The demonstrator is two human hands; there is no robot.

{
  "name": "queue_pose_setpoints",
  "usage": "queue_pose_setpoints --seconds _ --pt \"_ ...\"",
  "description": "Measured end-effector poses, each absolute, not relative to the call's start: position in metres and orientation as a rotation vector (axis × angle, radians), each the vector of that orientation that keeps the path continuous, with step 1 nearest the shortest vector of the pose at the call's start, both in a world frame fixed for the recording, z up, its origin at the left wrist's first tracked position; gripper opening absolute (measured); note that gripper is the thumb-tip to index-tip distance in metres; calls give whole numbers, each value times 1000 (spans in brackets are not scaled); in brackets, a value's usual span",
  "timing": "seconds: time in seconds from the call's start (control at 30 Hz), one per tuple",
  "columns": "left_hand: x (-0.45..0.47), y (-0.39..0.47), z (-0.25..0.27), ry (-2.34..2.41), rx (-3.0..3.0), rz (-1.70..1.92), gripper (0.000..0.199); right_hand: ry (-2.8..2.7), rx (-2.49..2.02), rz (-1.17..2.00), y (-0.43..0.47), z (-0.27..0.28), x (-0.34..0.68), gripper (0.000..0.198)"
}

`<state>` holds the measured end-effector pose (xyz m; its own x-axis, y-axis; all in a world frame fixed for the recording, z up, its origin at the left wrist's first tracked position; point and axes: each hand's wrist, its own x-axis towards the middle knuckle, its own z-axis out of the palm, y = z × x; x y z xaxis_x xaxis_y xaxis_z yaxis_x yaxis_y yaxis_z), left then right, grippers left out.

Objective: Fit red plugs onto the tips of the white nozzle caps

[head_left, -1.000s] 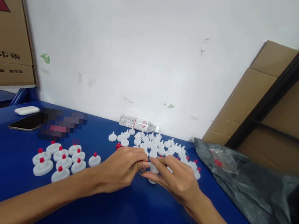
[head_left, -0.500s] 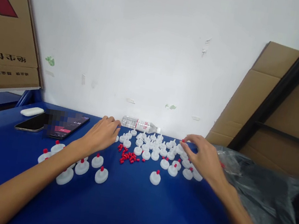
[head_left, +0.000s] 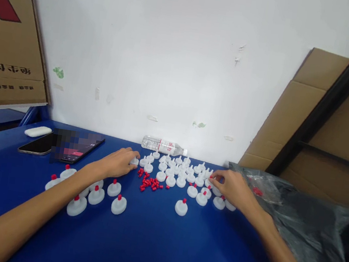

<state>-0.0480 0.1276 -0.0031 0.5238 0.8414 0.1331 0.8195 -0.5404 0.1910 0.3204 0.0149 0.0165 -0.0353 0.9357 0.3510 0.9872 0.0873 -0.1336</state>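
My left hand (head_left: 120, 163) is at the left end of a group of white spouted bottle caps (head_left: 170, 181), its fingers closed around one white cap (head_left: 135, 161). At the group's right side, my right hand (head_left: 231, 186) pinches a small red tip cap (head_left: 211, 177) between thumb and fingers, low over the white caps there. Fingers partly hide the caps beneath. In front of the group lies a loose pile of red tip caps (head_left: 150, 183). White caps with red tips on, such as one cap (head_left: 118, 205) at left and another cap (head_left: 181, 207) at centre, stand upright.
A clear plastic bottle (head_left: 164, 145) lies along the wall behind the caps. Two phones (head_left: 35, 143) and a white case (head_left: 38, 131) rest at the left. A grey plastic bag (head_left: 307, 229) covers the table's right side, with cardboard (head_left: 296, 105) behind it.
My left hand has come down and closed around a white cap. My right hand has also lowered, bringing the red tip cap down among the white caps.
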Motion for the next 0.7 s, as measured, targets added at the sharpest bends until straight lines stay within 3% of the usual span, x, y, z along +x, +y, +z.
queue_pose_setpoints --seconds 0.13,0.37,0.7 --pt "-48 126 0 1432 2666 349 33 -2054 -1892 -151 15 16 323 26" --pt "-45 118 15 1533 2747 545 37 -1942 -1788 -440 22 14 341 42" --pt "-29 97 25 1233 2952 970 36 -2131 -1775 -280 18 8 328 55"
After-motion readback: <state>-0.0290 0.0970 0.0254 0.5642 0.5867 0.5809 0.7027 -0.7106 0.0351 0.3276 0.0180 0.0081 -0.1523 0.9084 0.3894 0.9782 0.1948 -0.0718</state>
